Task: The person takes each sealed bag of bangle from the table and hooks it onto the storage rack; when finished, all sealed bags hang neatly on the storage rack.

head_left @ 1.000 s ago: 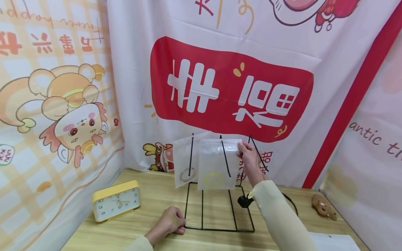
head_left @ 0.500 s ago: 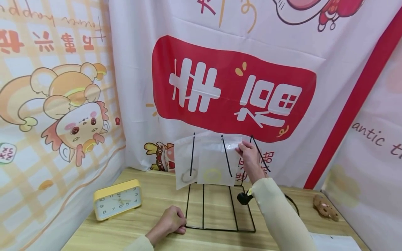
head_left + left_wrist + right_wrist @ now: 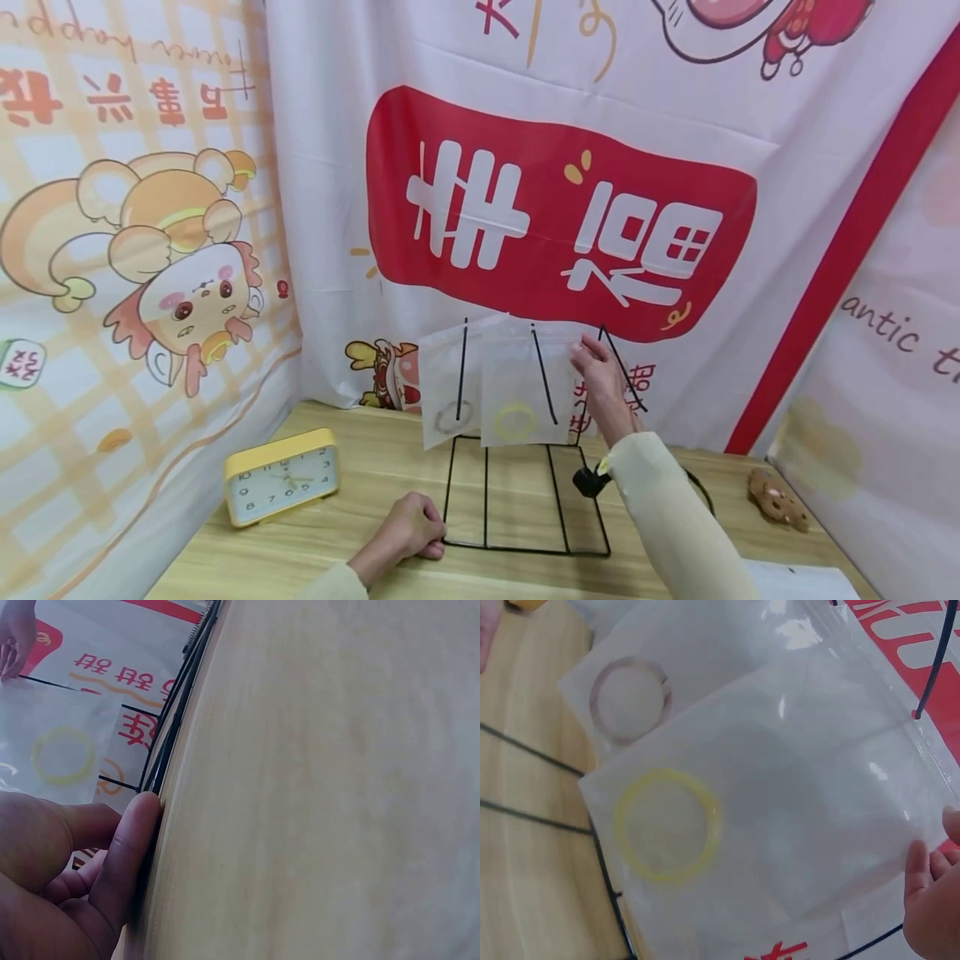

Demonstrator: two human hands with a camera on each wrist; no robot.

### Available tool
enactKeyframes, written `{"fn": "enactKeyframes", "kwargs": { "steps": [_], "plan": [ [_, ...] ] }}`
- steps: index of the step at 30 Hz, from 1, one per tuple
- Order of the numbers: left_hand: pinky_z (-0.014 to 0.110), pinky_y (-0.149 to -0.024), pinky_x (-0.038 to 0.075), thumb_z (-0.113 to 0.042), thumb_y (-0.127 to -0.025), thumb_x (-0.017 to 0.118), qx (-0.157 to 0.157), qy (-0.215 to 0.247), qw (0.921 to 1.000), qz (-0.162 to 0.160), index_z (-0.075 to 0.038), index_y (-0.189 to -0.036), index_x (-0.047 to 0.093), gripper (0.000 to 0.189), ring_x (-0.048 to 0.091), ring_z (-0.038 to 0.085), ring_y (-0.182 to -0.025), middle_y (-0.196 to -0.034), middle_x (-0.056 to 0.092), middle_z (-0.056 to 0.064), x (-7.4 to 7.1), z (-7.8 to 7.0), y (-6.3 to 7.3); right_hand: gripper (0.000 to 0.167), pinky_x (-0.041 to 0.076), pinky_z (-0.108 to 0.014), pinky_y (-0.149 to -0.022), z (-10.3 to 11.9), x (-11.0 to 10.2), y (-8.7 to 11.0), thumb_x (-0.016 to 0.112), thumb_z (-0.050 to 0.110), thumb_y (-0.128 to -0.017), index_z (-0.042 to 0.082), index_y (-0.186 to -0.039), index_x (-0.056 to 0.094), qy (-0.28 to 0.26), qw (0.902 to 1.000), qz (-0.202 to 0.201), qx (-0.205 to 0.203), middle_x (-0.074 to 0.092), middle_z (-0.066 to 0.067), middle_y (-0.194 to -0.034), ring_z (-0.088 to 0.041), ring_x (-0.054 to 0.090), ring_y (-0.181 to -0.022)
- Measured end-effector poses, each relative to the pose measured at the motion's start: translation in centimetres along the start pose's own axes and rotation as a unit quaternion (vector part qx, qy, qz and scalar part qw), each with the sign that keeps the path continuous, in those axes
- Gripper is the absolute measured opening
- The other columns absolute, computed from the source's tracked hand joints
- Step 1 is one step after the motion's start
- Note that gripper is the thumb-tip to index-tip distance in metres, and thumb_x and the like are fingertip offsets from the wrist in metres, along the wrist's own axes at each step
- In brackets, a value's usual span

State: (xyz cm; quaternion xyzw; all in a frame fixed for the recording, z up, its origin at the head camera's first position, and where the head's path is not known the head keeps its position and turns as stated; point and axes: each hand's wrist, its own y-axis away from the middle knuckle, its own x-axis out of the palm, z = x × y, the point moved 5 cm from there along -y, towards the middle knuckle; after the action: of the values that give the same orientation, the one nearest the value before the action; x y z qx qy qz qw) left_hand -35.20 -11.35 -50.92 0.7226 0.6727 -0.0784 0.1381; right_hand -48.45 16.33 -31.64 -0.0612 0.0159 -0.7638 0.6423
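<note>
Black wire display rack (image 3: 525, 551) stands on the wooden table. My left hand (image 3: 408, 527) pinches its front left base corner between thumb and fingers, as the left wrist view also shows. From the middle prong hangs a translucent zip bag (image 3: 525, 379) with a yellow ring (image 3: 666, 825) inside. My right hand (image 3: 602, 377) is at this bag's upper right corner, its thumb and fingers parted and loosely bent. To the left, overlapping it, a second zip bag (image 3: 442, 375) with a brownish ring (image 3: 630, 701) hangs on the left prong. The right prong (image 3: 626, 371) carries no bag.
A yellow alarm clock (image 3: 281, 475) stands at the left of the table. A brown plush-like item (image 3: 777, 498) lies at the right, and a white sheet (image 3: 802, 579) near the front right. Printed cloth (image 3: 322, 250) hangs behind and at both sides.
The bag with the yellow ring has settled back on the middle prong, and my right hand has loosened its pinch at the corner. My left hand stays on the rack corner.
</note>
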Motion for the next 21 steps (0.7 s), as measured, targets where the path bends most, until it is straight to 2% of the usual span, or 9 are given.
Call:
{"fn": "enactKeyframes", "kwargs": {
  "steps": [3, 5, 7, 9, 10, 13, 16, 19, 21],
  "plan": [
    [0.026, -0.05, 0.062, 0.014, -0.081, 0.064, 0.0, 0.001, 1.0, 0.001, 0.002, -0.075, 0.057, 0.015, 0.066, 0.015, -0.049, -0.065, 0.064, 0.014, 0.0, 0.1, 0.0, 0.053, 0.041, -0.035, -0.114, -0.4, -1.3, 0.4, 0.06, 0.015, -0.097, 0.009, -0.147, 0.041, 0.056, 0.9977, 0.024, -0.031, 0.05, -0.012, -0.144, -0.023, 0.049, -0.131],
    [0.026, -0.051, 0.062, 0.013, -0.081, 0.064, -0.001, -0.001, 1.0, 0.001, 0.002, -0.074, 0.057, 0.015, 0.066, 0.015, -0.05, -0.065, 0.064, 0.014, -0.1, 0.2, 0.0, 0.052, 0.046, -0.028, -0.107, -0.6, -2.7, 0.7, 0.061, 0.012, -0.096, 0.004, -0.144, 0.044, 0.099, 0.9931, 0.028, -0.055, 0.053, -0.015, -0.141, -0.024, 0.051, -0.129],
    [0.027, -0.051, 0.062, 0.013, -0.081, 0.064, -0.003, -0.005, 1.0, -0.001, 0.001, -0.073, 0.056, 0.017, 0.066, 0.015, -0.05, -0.066, 0.064, 0.014, -0.2, 0.3, 0.0, 0.048, 0.049, -0.02, -0.098, -0.7, -4.3, 1.3, 0.062, 0.01, -0.095, 0.0, -0.14, 0.048, 0.161, 0.983, 0.029, -0.083, 0.057, -0.019, -0.135, -0.027, 0.054, -0.125],
    [0.027, -0.051, 0.062, 0.013, -0.082, 0.064, -0.003, -0.007, 1.0, -0.004, 0.0, -0.072, 0.056, 0.018, 0.066, 0.015, -0.05, -0.066, 0.064, 0.014, -0.4, 0.3, 0.0, 0.044, 0.052, -0.016, -0.09, -0.9, -6.2, 1.8, 0.063, 0.011, -0.095, -0.002, -0.136, 0.052, 0.23, 0.9663, 0.032, -0.111, 0.061, -0.021, -0.129, -0.029, 0.058, -0.12],
    [0.027, -0.051, 0.062, 0.013, -0.082, 0.064, -0.002, -0.007, 1.0, -0.005, -0.001, -0.072, 0.056, 0.018, 0.066, 0.015, -0.05, -0.066, 0.064, 0.014, -0.5, 0.3, 0.0, 0.043, 0.054, -0.017, -0.089, -1.0, -7.3, 2.1, 0.063, 0.012, -0.095, -0.004, -0.134, 0.053, 0.264, 0.9558, 0.037, -0.124, 0.061, -0.022, -0.128, -0.031, 0.059, -0.118],
    [0.027, -0.051, 0.063, 0.012, -0.082, 0.064, -0.001, -0.004, 1.0, -0.006, 0.001, -0.073, 0.057, 0.016, 0.066, 0.015, -0.05, -0.067, 0.064, 0.015, -0.6, 0.3, -0.1, 0.043, 0.058, -0.032, -0.092, -1.6, -10.8, 2.9, 0.064, 0.014, -0.095, -0.005, -0.132, 0.054, 0.343, 0.9262, 0.046, -0.148, 0.062, -0.025, -0.125, -0.035, 0.061, -0.114],
    [0.027, -0.052, 0.063, 0.011, -0.082, 0.064, -0.002, -0.006, 1.0, -0.003, 0.005, -0.077, 0.058, 0.01, 0.067, 0.015, -0.051, -0.068, 0.064, 0.015, -0.5, 0.3, -0.1, 0.048, 0.057, -0.045, -0.092, -2.4, -14.9, 4.0, 0.063, 0.019, -0.096, -0.007, -0.134, 0.051, 0.409, 0.9004, 0.052, -0.139, 0.061, -0.027, -0.126, -0.04, 0.06, -0.114],
    [0.027, -0.052, 0.063, 0.011, -0.082, 0.065, -0.008, -0.006, 1.0, -0.001, 0.006, -0.079, 0.059, 0.008, 0.067, 0.015, -0.051, -0.068, 0.064, 0.015, -0.5, 0.3, 0.0, 0.053, 0.059, -0.039, -0.087, -3.4, -19.7, 5.0, 0.064, 0.021, -0.095, -0.013, -0.133, 0.048, 0.455, 0.8791, 0.063, -0.128, 0.059, -0.031, -0.124, -0.043, 0.06, -0.112],
    [0.028, -0.052, 0.063, 0.011, -0.083, 0.065, -0.008, -0.006, 0.9999, -0.003, 0.005, -0.078, 0.058, 0.011, 0.067, 0.015, -0.051, -0.068, 0.064, 0.015, -0.6, 0.3, 0.0, 0.054, 0.058, -0.03, -0.081, -4.1, -22.9, 5.3, 0.066, 0.023, -0.094, -0.015, -0.128, 0.05, 0.488, 0.8607, 0.072, -0.125, 0.061, -0.033, -0.119, -0.043, 0.063, -0.106]
  ]
}}
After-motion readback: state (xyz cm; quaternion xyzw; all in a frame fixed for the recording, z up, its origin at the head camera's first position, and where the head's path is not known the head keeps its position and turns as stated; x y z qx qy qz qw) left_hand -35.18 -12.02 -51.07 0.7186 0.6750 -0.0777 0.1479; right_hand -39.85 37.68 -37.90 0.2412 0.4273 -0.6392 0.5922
